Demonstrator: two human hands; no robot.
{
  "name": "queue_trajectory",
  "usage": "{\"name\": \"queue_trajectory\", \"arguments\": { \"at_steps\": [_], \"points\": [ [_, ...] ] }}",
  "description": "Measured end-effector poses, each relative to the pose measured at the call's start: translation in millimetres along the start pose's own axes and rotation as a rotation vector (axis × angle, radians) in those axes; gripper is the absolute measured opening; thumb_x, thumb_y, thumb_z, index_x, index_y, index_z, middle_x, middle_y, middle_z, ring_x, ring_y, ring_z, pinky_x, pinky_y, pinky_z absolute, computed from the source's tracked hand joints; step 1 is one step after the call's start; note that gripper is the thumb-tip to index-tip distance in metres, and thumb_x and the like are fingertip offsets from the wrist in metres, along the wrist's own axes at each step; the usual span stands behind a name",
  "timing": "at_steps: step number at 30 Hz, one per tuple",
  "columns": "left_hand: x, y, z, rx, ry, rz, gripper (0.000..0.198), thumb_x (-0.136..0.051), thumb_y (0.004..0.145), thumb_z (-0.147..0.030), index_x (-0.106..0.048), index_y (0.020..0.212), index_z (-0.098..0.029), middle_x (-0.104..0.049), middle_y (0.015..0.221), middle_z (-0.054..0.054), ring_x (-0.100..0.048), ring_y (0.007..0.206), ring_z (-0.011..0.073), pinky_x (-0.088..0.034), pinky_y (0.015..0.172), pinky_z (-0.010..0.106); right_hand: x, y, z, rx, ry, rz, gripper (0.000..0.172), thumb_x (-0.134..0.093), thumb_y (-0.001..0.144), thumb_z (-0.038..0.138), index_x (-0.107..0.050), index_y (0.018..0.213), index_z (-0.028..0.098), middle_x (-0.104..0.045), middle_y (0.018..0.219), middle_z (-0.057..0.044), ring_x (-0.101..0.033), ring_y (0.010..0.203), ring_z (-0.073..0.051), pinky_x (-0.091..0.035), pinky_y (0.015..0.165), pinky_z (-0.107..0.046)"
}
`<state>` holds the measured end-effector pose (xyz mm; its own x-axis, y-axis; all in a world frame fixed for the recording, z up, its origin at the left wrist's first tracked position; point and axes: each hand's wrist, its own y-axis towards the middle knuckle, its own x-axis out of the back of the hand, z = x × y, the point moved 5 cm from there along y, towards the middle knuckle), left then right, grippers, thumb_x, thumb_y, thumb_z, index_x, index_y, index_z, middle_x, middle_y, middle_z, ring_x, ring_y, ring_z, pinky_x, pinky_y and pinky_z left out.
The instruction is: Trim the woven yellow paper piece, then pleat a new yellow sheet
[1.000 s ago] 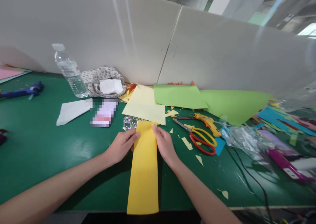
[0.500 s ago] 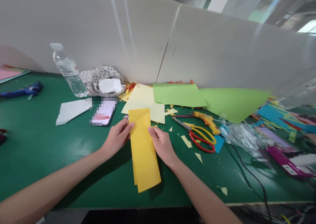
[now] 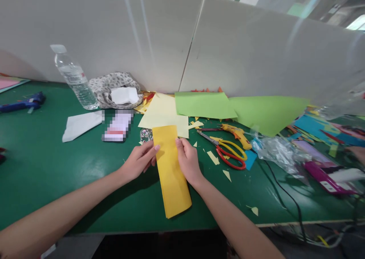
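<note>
A folded strip of yellow paper (image 3: 171, 175) is held between my two hands above the green table, its lower end pointing toward me. My left hand (image 3: 140, 158) pinches the left edge near the top, thumb in front and fingers behind. On the opposite edge, my right hand (image 3: 188, 162) grips the paper with the thumb on its face; the other fingers are mostly hidden behind it. Just behind the strip lie a pale yellow sheet (image 3: 162, 108) and a small shiny clear object (image 3: 146, 134). Scissors with red and yellow handles (image 3: 228, 152) rest to the right.
A yellow glue gun (image 3: 236, 133) with a cord, green paper (image 3: 203, 105), crumpled plastic (image 3: 279, 150) and paper scraps lie rightward. On the left are a phone (image 3: 118, 126), a white tissue (image 3: 82, 125), a water bottle (image 3: 75, 78), a patterned cloth pouch (image 3: 115, 84) and a blue glue gun (image 3: 24, 102).
The yellow paper's layers, offset at the lower end before, now lie nearly edge to edge. Both hands and the paper have shifted slightly right in view, uncovering more of the shiny object.
</note>
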<state>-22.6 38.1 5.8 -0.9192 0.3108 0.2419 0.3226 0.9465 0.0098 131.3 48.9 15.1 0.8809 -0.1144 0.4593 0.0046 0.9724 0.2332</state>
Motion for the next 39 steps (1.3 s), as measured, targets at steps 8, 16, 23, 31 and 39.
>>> {"name": "queue_trajectory", "arguments": {
  "at_steps": [8, 16, 23, 31, 39],
  "points": [
    [-13.0, -5.9, 0.5, 0.008, 0.096, 0.232, 0.038, -0.039, 0.089, -0.043, -0.046, 0.062, -0.016, -0.050, 0.049, -0.005, -0.040, 0.035, 0.0040, -0.030, 0.038, 0.016, 10.1, 1.7, -0.7, -0.044, 0.016, -0.101, 0.034, -0.036, 0.088, 0.047, -0.045, 0.069, 0.021, -0.040, 0.056, 0.004, -0.036, 0.052, -0.011, -0.026, 0.049, -0.024],
    [-1.1, -0.4, 3.9, 0.024, 0.051, 0.073, 0.041, -0.035, 0.089, -0.047, -0.044, 0.064, -0.017, -0.052, 0.051, -0.004, -0.040, 0.034, 0.0046, -0.029, 0.035, 0.017, -1.0, 1.8, -5.5, -0.040, 0.018, 0.048, 0.038, -0.034, 0.088, 0.050, -0.043, 0.065, 0.021, -0.044, 0.054, 0.003, -0.038, 0.049, -0.011, -0.025, 0.047, -0.025],
    [-3.7, -0.4, 3.7, 0.047, 0.007, 0.080, 0.043, -0.033, 0.090, -0.045, -0.044, 0.060, -0.017, -0.051, 0.049, -0.004, -0.039, 0.034, 0.0043, -0.029, 0.036, 0.017, 1.1, -0.2, 0.0, 0.001, -0.090, -0.031, 0.037, -0.032, 0.090, 0.044, -0.032, 0.061, 0.022, -0.032, 0.048, 0.005, -0.034, 0.044, -0.011, -0.022, 0.046, -0.025],
    [-16.0, -6.7, -0.6, 0.024, 0.082, 0.278, 0.040, -0.040, 0.089, -0.043, -0.048, 0.061, -0.016, -0.052, 0.049, -0.004, -0.040, 0.035, 0.0042, -0.030, 0.038, 0.017, 10.5, 0.1, 4.9, -0.022, -0.062, -0.124, 0.036, -0.034, 0.090, 0.043, -0.033, 0.062, 0.022, -0.034, 0.050, 0.005, -0.034, 0.046, -0.011, -0.022, 0.046, -0.024],
    [-8.3, -3.3, 1.1, 0.029, 0.052, 0.164, 0.039, -0.031, 0.092, -0.043, -0.044, 0.067, -0.017, -0.054, 0.054, -0.004, -0.040, 0.038, 0.0048, -0.031, 0.040, 0.018, 1.3, 1.0, -1.9, -0.010, -0.046, 0.034, 0.034, -0.029, 0.091, 0.044, -0.041, 0.069, 0.022, -0.041, 0.053, 0.003, -0.041, 0.047, -0.012, -0.023, 0.045, -0.024]
  ]
}}
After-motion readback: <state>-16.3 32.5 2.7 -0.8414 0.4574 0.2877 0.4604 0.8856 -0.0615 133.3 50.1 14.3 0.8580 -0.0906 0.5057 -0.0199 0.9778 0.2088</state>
